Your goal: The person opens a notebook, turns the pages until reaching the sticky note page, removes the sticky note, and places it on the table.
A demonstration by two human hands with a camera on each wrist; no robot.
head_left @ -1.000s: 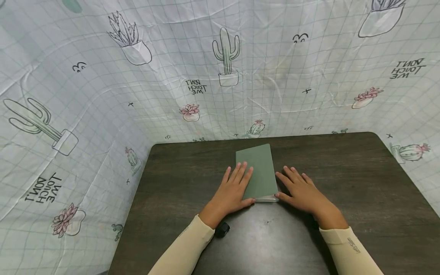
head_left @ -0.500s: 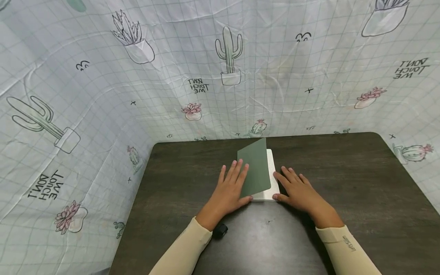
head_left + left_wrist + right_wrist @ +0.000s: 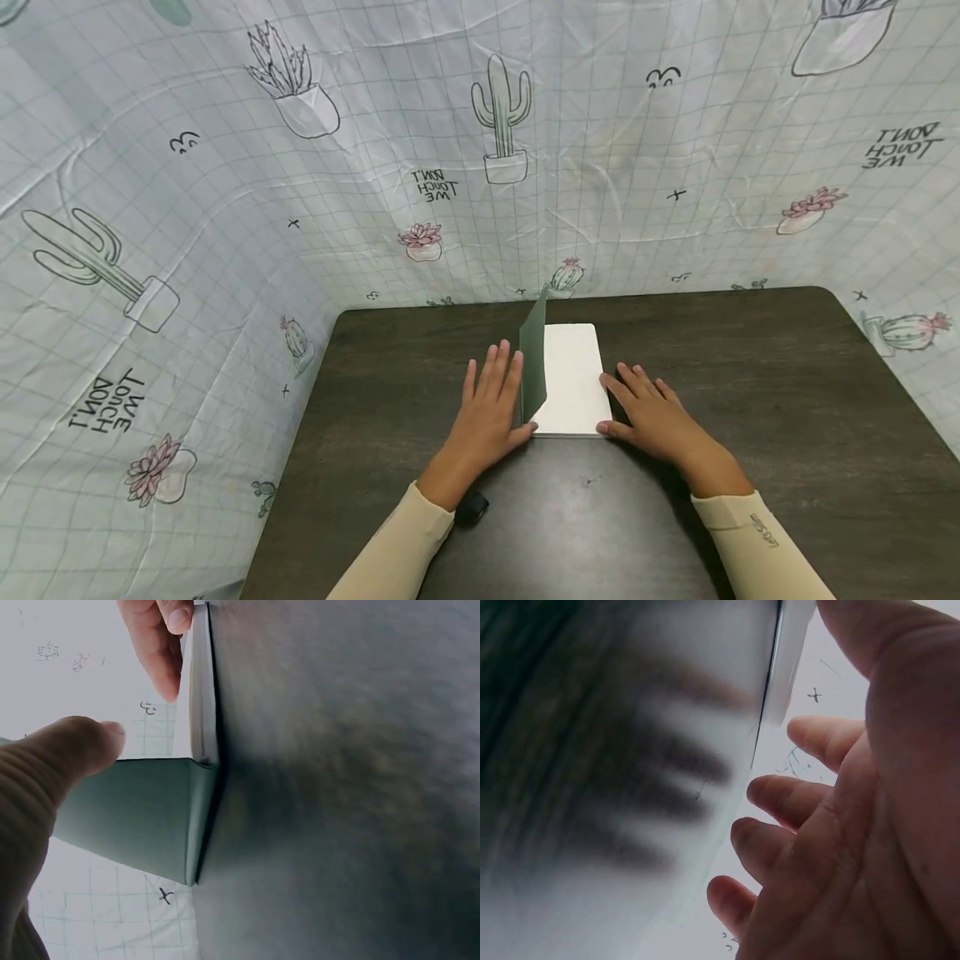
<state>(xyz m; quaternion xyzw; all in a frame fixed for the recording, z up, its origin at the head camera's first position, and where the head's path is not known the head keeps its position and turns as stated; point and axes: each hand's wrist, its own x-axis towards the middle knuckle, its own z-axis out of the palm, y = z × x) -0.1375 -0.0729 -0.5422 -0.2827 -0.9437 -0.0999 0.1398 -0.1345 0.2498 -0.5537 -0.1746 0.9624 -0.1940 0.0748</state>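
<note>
A notebook with a green cover lies on the dark table, its blank white page showing. The cover stands almost upright along the left side. Just left of it is my left hand, fingers straight and pointing away, thumb by the cover's near lower corner. In the left wrist view the thumb overlaps the edge of the cover. My right hand rests with extended fingers at the notebook's right edge, index fingertip and thumb tip right at the page's side. The right wrist view shows its fingers spread apart.
The dark wooden table has a rounded back edge just behind the notebook. A white curtain with printed cacti surrounds the table at the back and sides. A small black device sits under the left wrist.
The green cover has swung up from nearly closed to almost upright, uncovering the white page. My left hand has shifted slightly left with it; the right hand has stayed at the right edge.
</note>
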